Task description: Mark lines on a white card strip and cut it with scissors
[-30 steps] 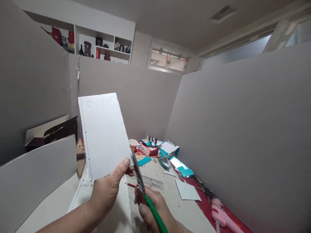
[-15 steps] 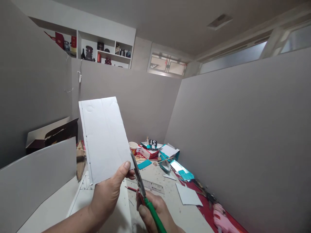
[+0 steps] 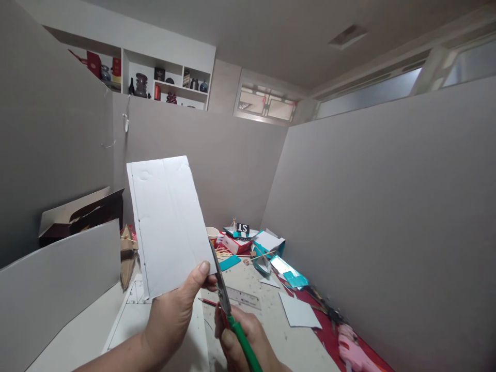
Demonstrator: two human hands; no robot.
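A white rectangular card (image 3: 170, 222) stands tilted in front of me, with a pencil line and small marks along its left edge. My left hand (image 3: 182, 305) pinches its lower right corner, thumb on the face. My right hand (image 3: 248, 336) is closed around the green and red handles of the scissors (image 3: 220, 287). The scissors point upward, their blades against the card's lower right edge beside my left fingertips. Whether the blades are fully closed is hard to tell.
A clear ruler (image 3: 244, 298) and a red pencil (image 3: 208, 301) lie behind my right hand. Paper cup (image 3: 212, 233), teal and red box pieces, and sticks are farther back. At right are a white card piece (image 3: 299, 310) and a pink glue gun (image 3: 354, 351). Large grey board (image 3: 62, 289) at left.
The card and my left hand have shifted slightly right and down. The scissors' blades have tilted a little and remain at the card's right edge.
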